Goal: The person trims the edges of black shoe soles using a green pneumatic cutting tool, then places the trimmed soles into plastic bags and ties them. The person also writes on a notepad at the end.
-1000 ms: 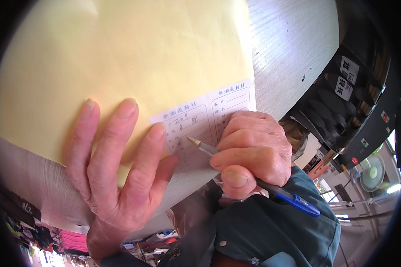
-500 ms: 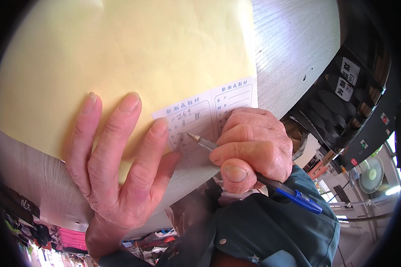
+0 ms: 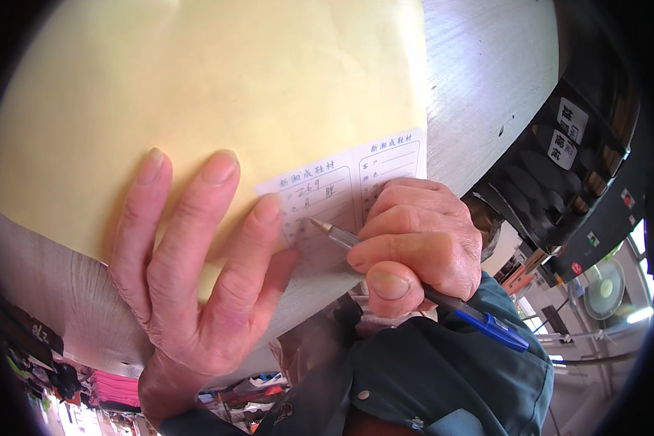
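Near the worktop's (image 3: 487,80) front edge, a small white form slip (image 3: 341,192) lies on the lower right corner of a large pale-yellow sheet (image 3: 196,87). Since a second ago the pen (image 3: 385,258) has hardly travelled — its tip sits at about the same spot in the slip's left panel, just under the handwritten lines, so the writing looks to be going on in that panel, with the right one mostly unfilled. The right hand (image 3: 414,243) is curled tight, its grip closed on the pen between thumb and fingers, the blue cap end pointing back over a dark teal sleeve (image 3: 443,370). The left hand (image 3: 196,269) lies flat and spread — fingers fanned on the yellow sheet, the index fingertip touching the slip's left edge, holding nothing. A dark machine body (image 3: 581,145) stands past the worktop's right edge.
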Tool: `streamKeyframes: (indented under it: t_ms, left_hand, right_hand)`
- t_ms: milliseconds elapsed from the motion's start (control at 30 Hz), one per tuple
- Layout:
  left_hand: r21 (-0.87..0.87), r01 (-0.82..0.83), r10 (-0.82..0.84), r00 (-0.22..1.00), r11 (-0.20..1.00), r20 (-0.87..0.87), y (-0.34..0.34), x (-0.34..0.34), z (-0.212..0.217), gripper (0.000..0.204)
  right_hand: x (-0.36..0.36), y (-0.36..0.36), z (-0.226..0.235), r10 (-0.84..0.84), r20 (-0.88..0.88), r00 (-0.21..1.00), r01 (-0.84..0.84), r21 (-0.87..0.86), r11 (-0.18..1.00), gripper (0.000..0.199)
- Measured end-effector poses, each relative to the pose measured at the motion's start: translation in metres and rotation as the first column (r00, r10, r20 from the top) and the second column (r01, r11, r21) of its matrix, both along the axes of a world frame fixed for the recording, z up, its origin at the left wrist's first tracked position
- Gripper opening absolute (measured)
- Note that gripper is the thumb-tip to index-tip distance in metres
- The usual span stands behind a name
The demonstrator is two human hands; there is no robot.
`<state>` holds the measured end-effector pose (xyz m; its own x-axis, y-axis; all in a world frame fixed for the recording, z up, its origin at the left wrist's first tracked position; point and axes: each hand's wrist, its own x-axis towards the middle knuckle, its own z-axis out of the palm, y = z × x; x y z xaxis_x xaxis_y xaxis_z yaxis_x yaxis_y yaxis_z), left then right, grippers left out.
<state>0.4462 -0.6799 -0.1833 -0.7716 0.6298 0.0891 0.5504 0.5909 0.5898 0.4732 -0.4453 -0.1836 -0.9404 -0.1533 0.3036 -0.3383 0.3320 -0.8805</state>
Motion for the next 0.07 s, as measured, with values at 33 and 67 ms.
streamKeyframes:
  t_ms: [33,67]
  left_hand:
    - [0.004,-0.001,0.001,1.0,1.0,-0.004,0.0004,0.0001,-0.0007,0.056]
    - [-0.001,0.001,-0.001,1.0,1.0,-0.006,0.0005,0.0002,-0.0008,0.056]
  right_hand:
    - [-0.0001,0.0007,0.0002,0.007,0.005,1.0,-0.007,-0.002,1.0,0.012]
    - [0.0,0.0008,0.0,0.006,0.004,1.0,-0.006,-0.002,1.0,0.012]
